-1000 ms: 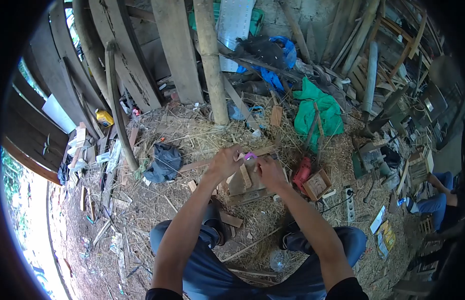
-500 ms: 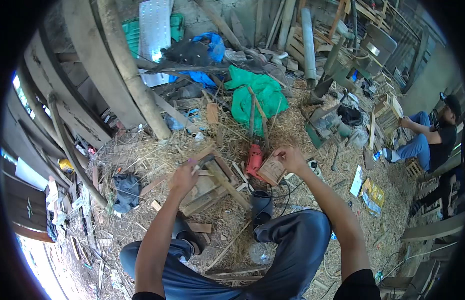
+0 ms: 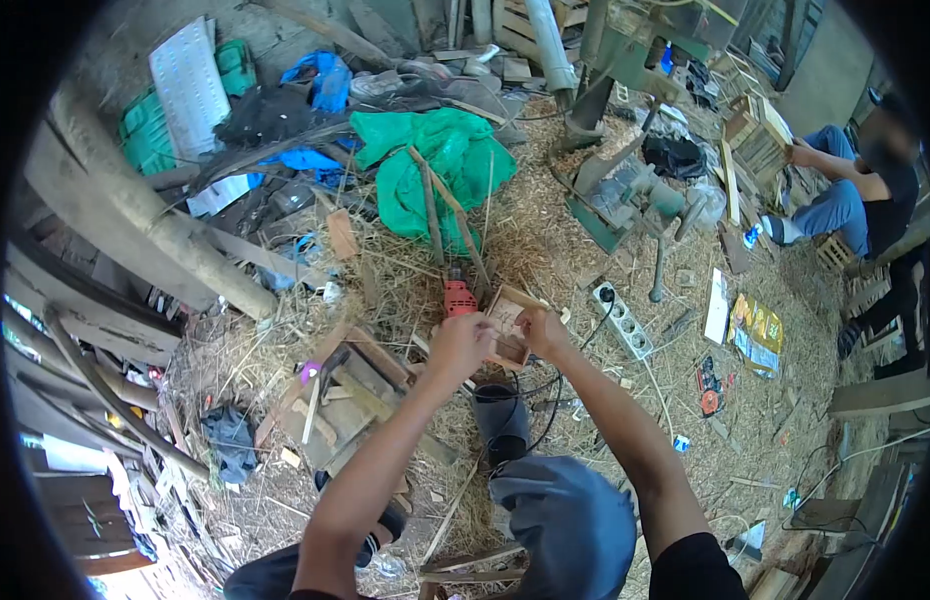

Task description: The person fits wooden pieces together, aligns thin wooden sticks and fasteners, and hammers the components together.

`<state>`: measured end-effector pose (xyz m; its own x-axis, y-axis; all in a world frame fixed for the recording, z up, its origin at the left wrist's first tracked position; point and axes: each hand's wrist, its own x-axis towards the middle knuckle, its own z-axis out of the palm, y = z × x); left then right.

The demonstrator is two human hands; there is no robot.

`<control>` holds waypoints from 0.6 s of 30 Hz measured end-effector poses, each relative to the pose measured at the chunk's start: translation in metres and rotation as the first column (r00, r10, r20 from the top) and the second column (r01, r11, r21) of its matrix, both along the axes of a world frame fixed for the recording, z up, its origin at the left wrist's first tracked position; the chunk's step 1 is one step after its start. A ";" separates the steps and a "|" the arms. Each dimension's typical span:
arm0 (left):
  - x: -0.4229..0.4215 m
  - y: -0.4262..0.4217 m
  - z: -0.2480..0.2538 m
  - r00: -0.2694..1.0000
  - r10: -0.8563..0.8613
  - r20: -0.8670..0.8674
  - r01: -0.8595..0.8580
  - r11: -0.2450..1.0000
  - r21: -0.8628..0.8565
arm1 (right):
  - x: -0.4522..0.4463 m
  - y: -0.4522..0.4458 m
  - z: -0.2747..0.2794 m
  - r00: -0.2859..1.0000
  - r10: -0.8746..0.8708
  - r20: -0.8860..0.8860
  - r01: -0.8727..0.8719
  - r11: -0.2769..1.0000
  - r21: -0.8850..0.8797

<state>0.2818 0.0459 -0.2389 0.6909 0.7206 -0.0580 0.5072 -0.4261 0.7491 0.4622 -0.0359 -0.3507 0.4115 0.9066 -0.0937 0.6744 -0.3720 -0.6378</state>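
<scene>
The wooden box (image 3: 509, 351) lay between the left hand (image 3: 462, 345) and right hand (image 3: 547, 334), beside the red drill (image 3: 459, 298), apparently light and stiff, best held by opposite walls; whether either grip was closed could not be determined.

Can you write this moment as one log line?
left hand: at open, brown, rectangular wooden box | right hand: over its opening | red power tool: beside box
</scene>
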 end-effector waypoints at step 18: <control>0.086 -0.010 -0.139 0.930 0.021 -0.367 0.109 0.938 0.330 | 0.028 -0.045 -0.025 0.948 -0.210 -0.240 0.239 0.966 0.100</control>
